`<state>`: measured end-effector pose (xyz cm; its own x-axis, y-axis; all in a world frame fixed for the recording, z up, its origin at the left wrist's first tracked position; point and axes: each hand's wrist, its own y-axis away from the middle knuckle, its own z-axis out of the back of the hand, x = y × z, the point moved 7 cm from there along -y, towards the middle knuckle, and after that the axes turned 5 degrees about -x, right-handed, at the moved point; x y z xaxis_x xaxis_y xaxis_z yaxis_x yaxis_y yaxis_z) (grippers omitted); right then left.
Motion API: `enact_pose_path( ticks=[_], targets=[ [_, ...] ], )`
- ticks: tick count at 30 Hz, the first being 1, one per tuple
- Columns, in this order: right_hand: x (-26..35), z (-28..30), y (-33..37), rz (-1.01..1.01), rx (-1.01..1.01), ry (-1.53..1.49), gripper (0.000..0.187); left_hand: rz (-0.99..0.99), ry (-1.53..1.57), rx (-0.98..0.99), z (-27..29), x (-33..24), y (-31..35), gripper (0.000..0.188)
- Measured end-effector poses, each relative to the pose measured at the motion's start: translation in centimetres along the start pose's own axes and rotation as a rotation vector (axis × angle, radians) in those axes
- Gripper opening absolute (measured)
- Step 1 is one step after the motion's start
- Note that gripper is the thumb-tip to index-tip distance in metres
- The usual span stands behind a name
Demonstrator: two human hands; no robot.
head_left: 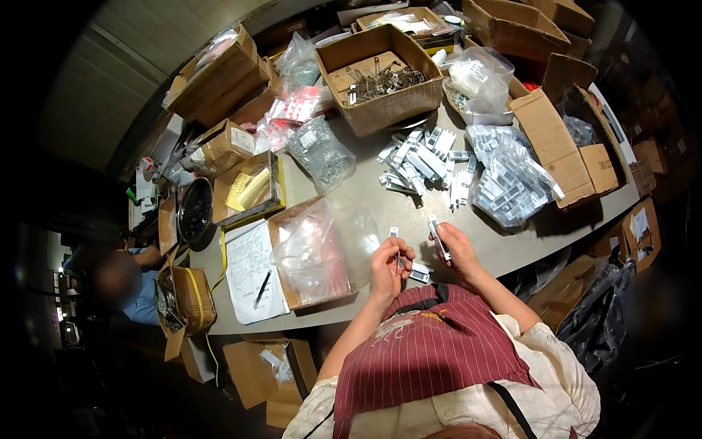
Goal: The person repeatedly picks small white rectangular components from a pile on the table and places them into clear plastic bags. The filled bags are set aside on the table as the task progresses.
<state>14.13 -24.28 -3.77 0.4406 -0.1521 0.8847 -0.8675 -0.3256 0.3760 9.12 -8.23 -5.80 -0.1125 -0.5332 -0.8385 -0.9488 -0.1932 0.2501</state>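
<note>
My right hand [456, 249] is closed around a narrow white-and-grey slotted piece [437, 228], held upright above the table's near edge. Beside it, my left hand [390, 268] is curled shut, with a thin dark bit showing between the fingers; what it grips is mostly hidden. A pale piece end [394, 232] sticks out just beyond the left fingertips, and I cannot tell whether it is held. Between the hands, another white slotted piece [420, 272] lies on the table. Farther off is a loose pile of similar white-and-grey pieces [418, 162].
A clear bag [512, 179] of like pieces lies right of the pile. Behind stands a cardboard box [380, 110] of metal parts. On the left are a plastic-lined box [287, 282], a handwritten sheet [245, 256] and a pen [262, 289]. Another person [142, 296] is at far left.
</note>
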Motion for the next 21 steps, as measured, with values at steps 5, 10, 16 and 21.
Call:
enact_pose_path(
  ticks=[5,10,16,21],
  targets=[
    [-1.2,0.8,-1.0,0.202,-0.083,0.056,0.028,0.314,-0.175,0.171,-2.5,0.9,1.2,0.024],
    [0.8,0.4,-0.1,0.257,-0.1,0.462,0.028,0.134,-0.476,0.23,-3.6,1.2,1.2,0.028],
    [0.9,0.3,0.1,0.317,-0.125,0.541,0.031,-0.073,-0.824,0.242,-5.4,-1.5,1.6,0.026],
    [0.9,-0.6,0.3,0.337,-0.052,0.547,0.033,0.021,-0.731,0.234,-3.9,-0.1,1.5,0.025]
  ],
)
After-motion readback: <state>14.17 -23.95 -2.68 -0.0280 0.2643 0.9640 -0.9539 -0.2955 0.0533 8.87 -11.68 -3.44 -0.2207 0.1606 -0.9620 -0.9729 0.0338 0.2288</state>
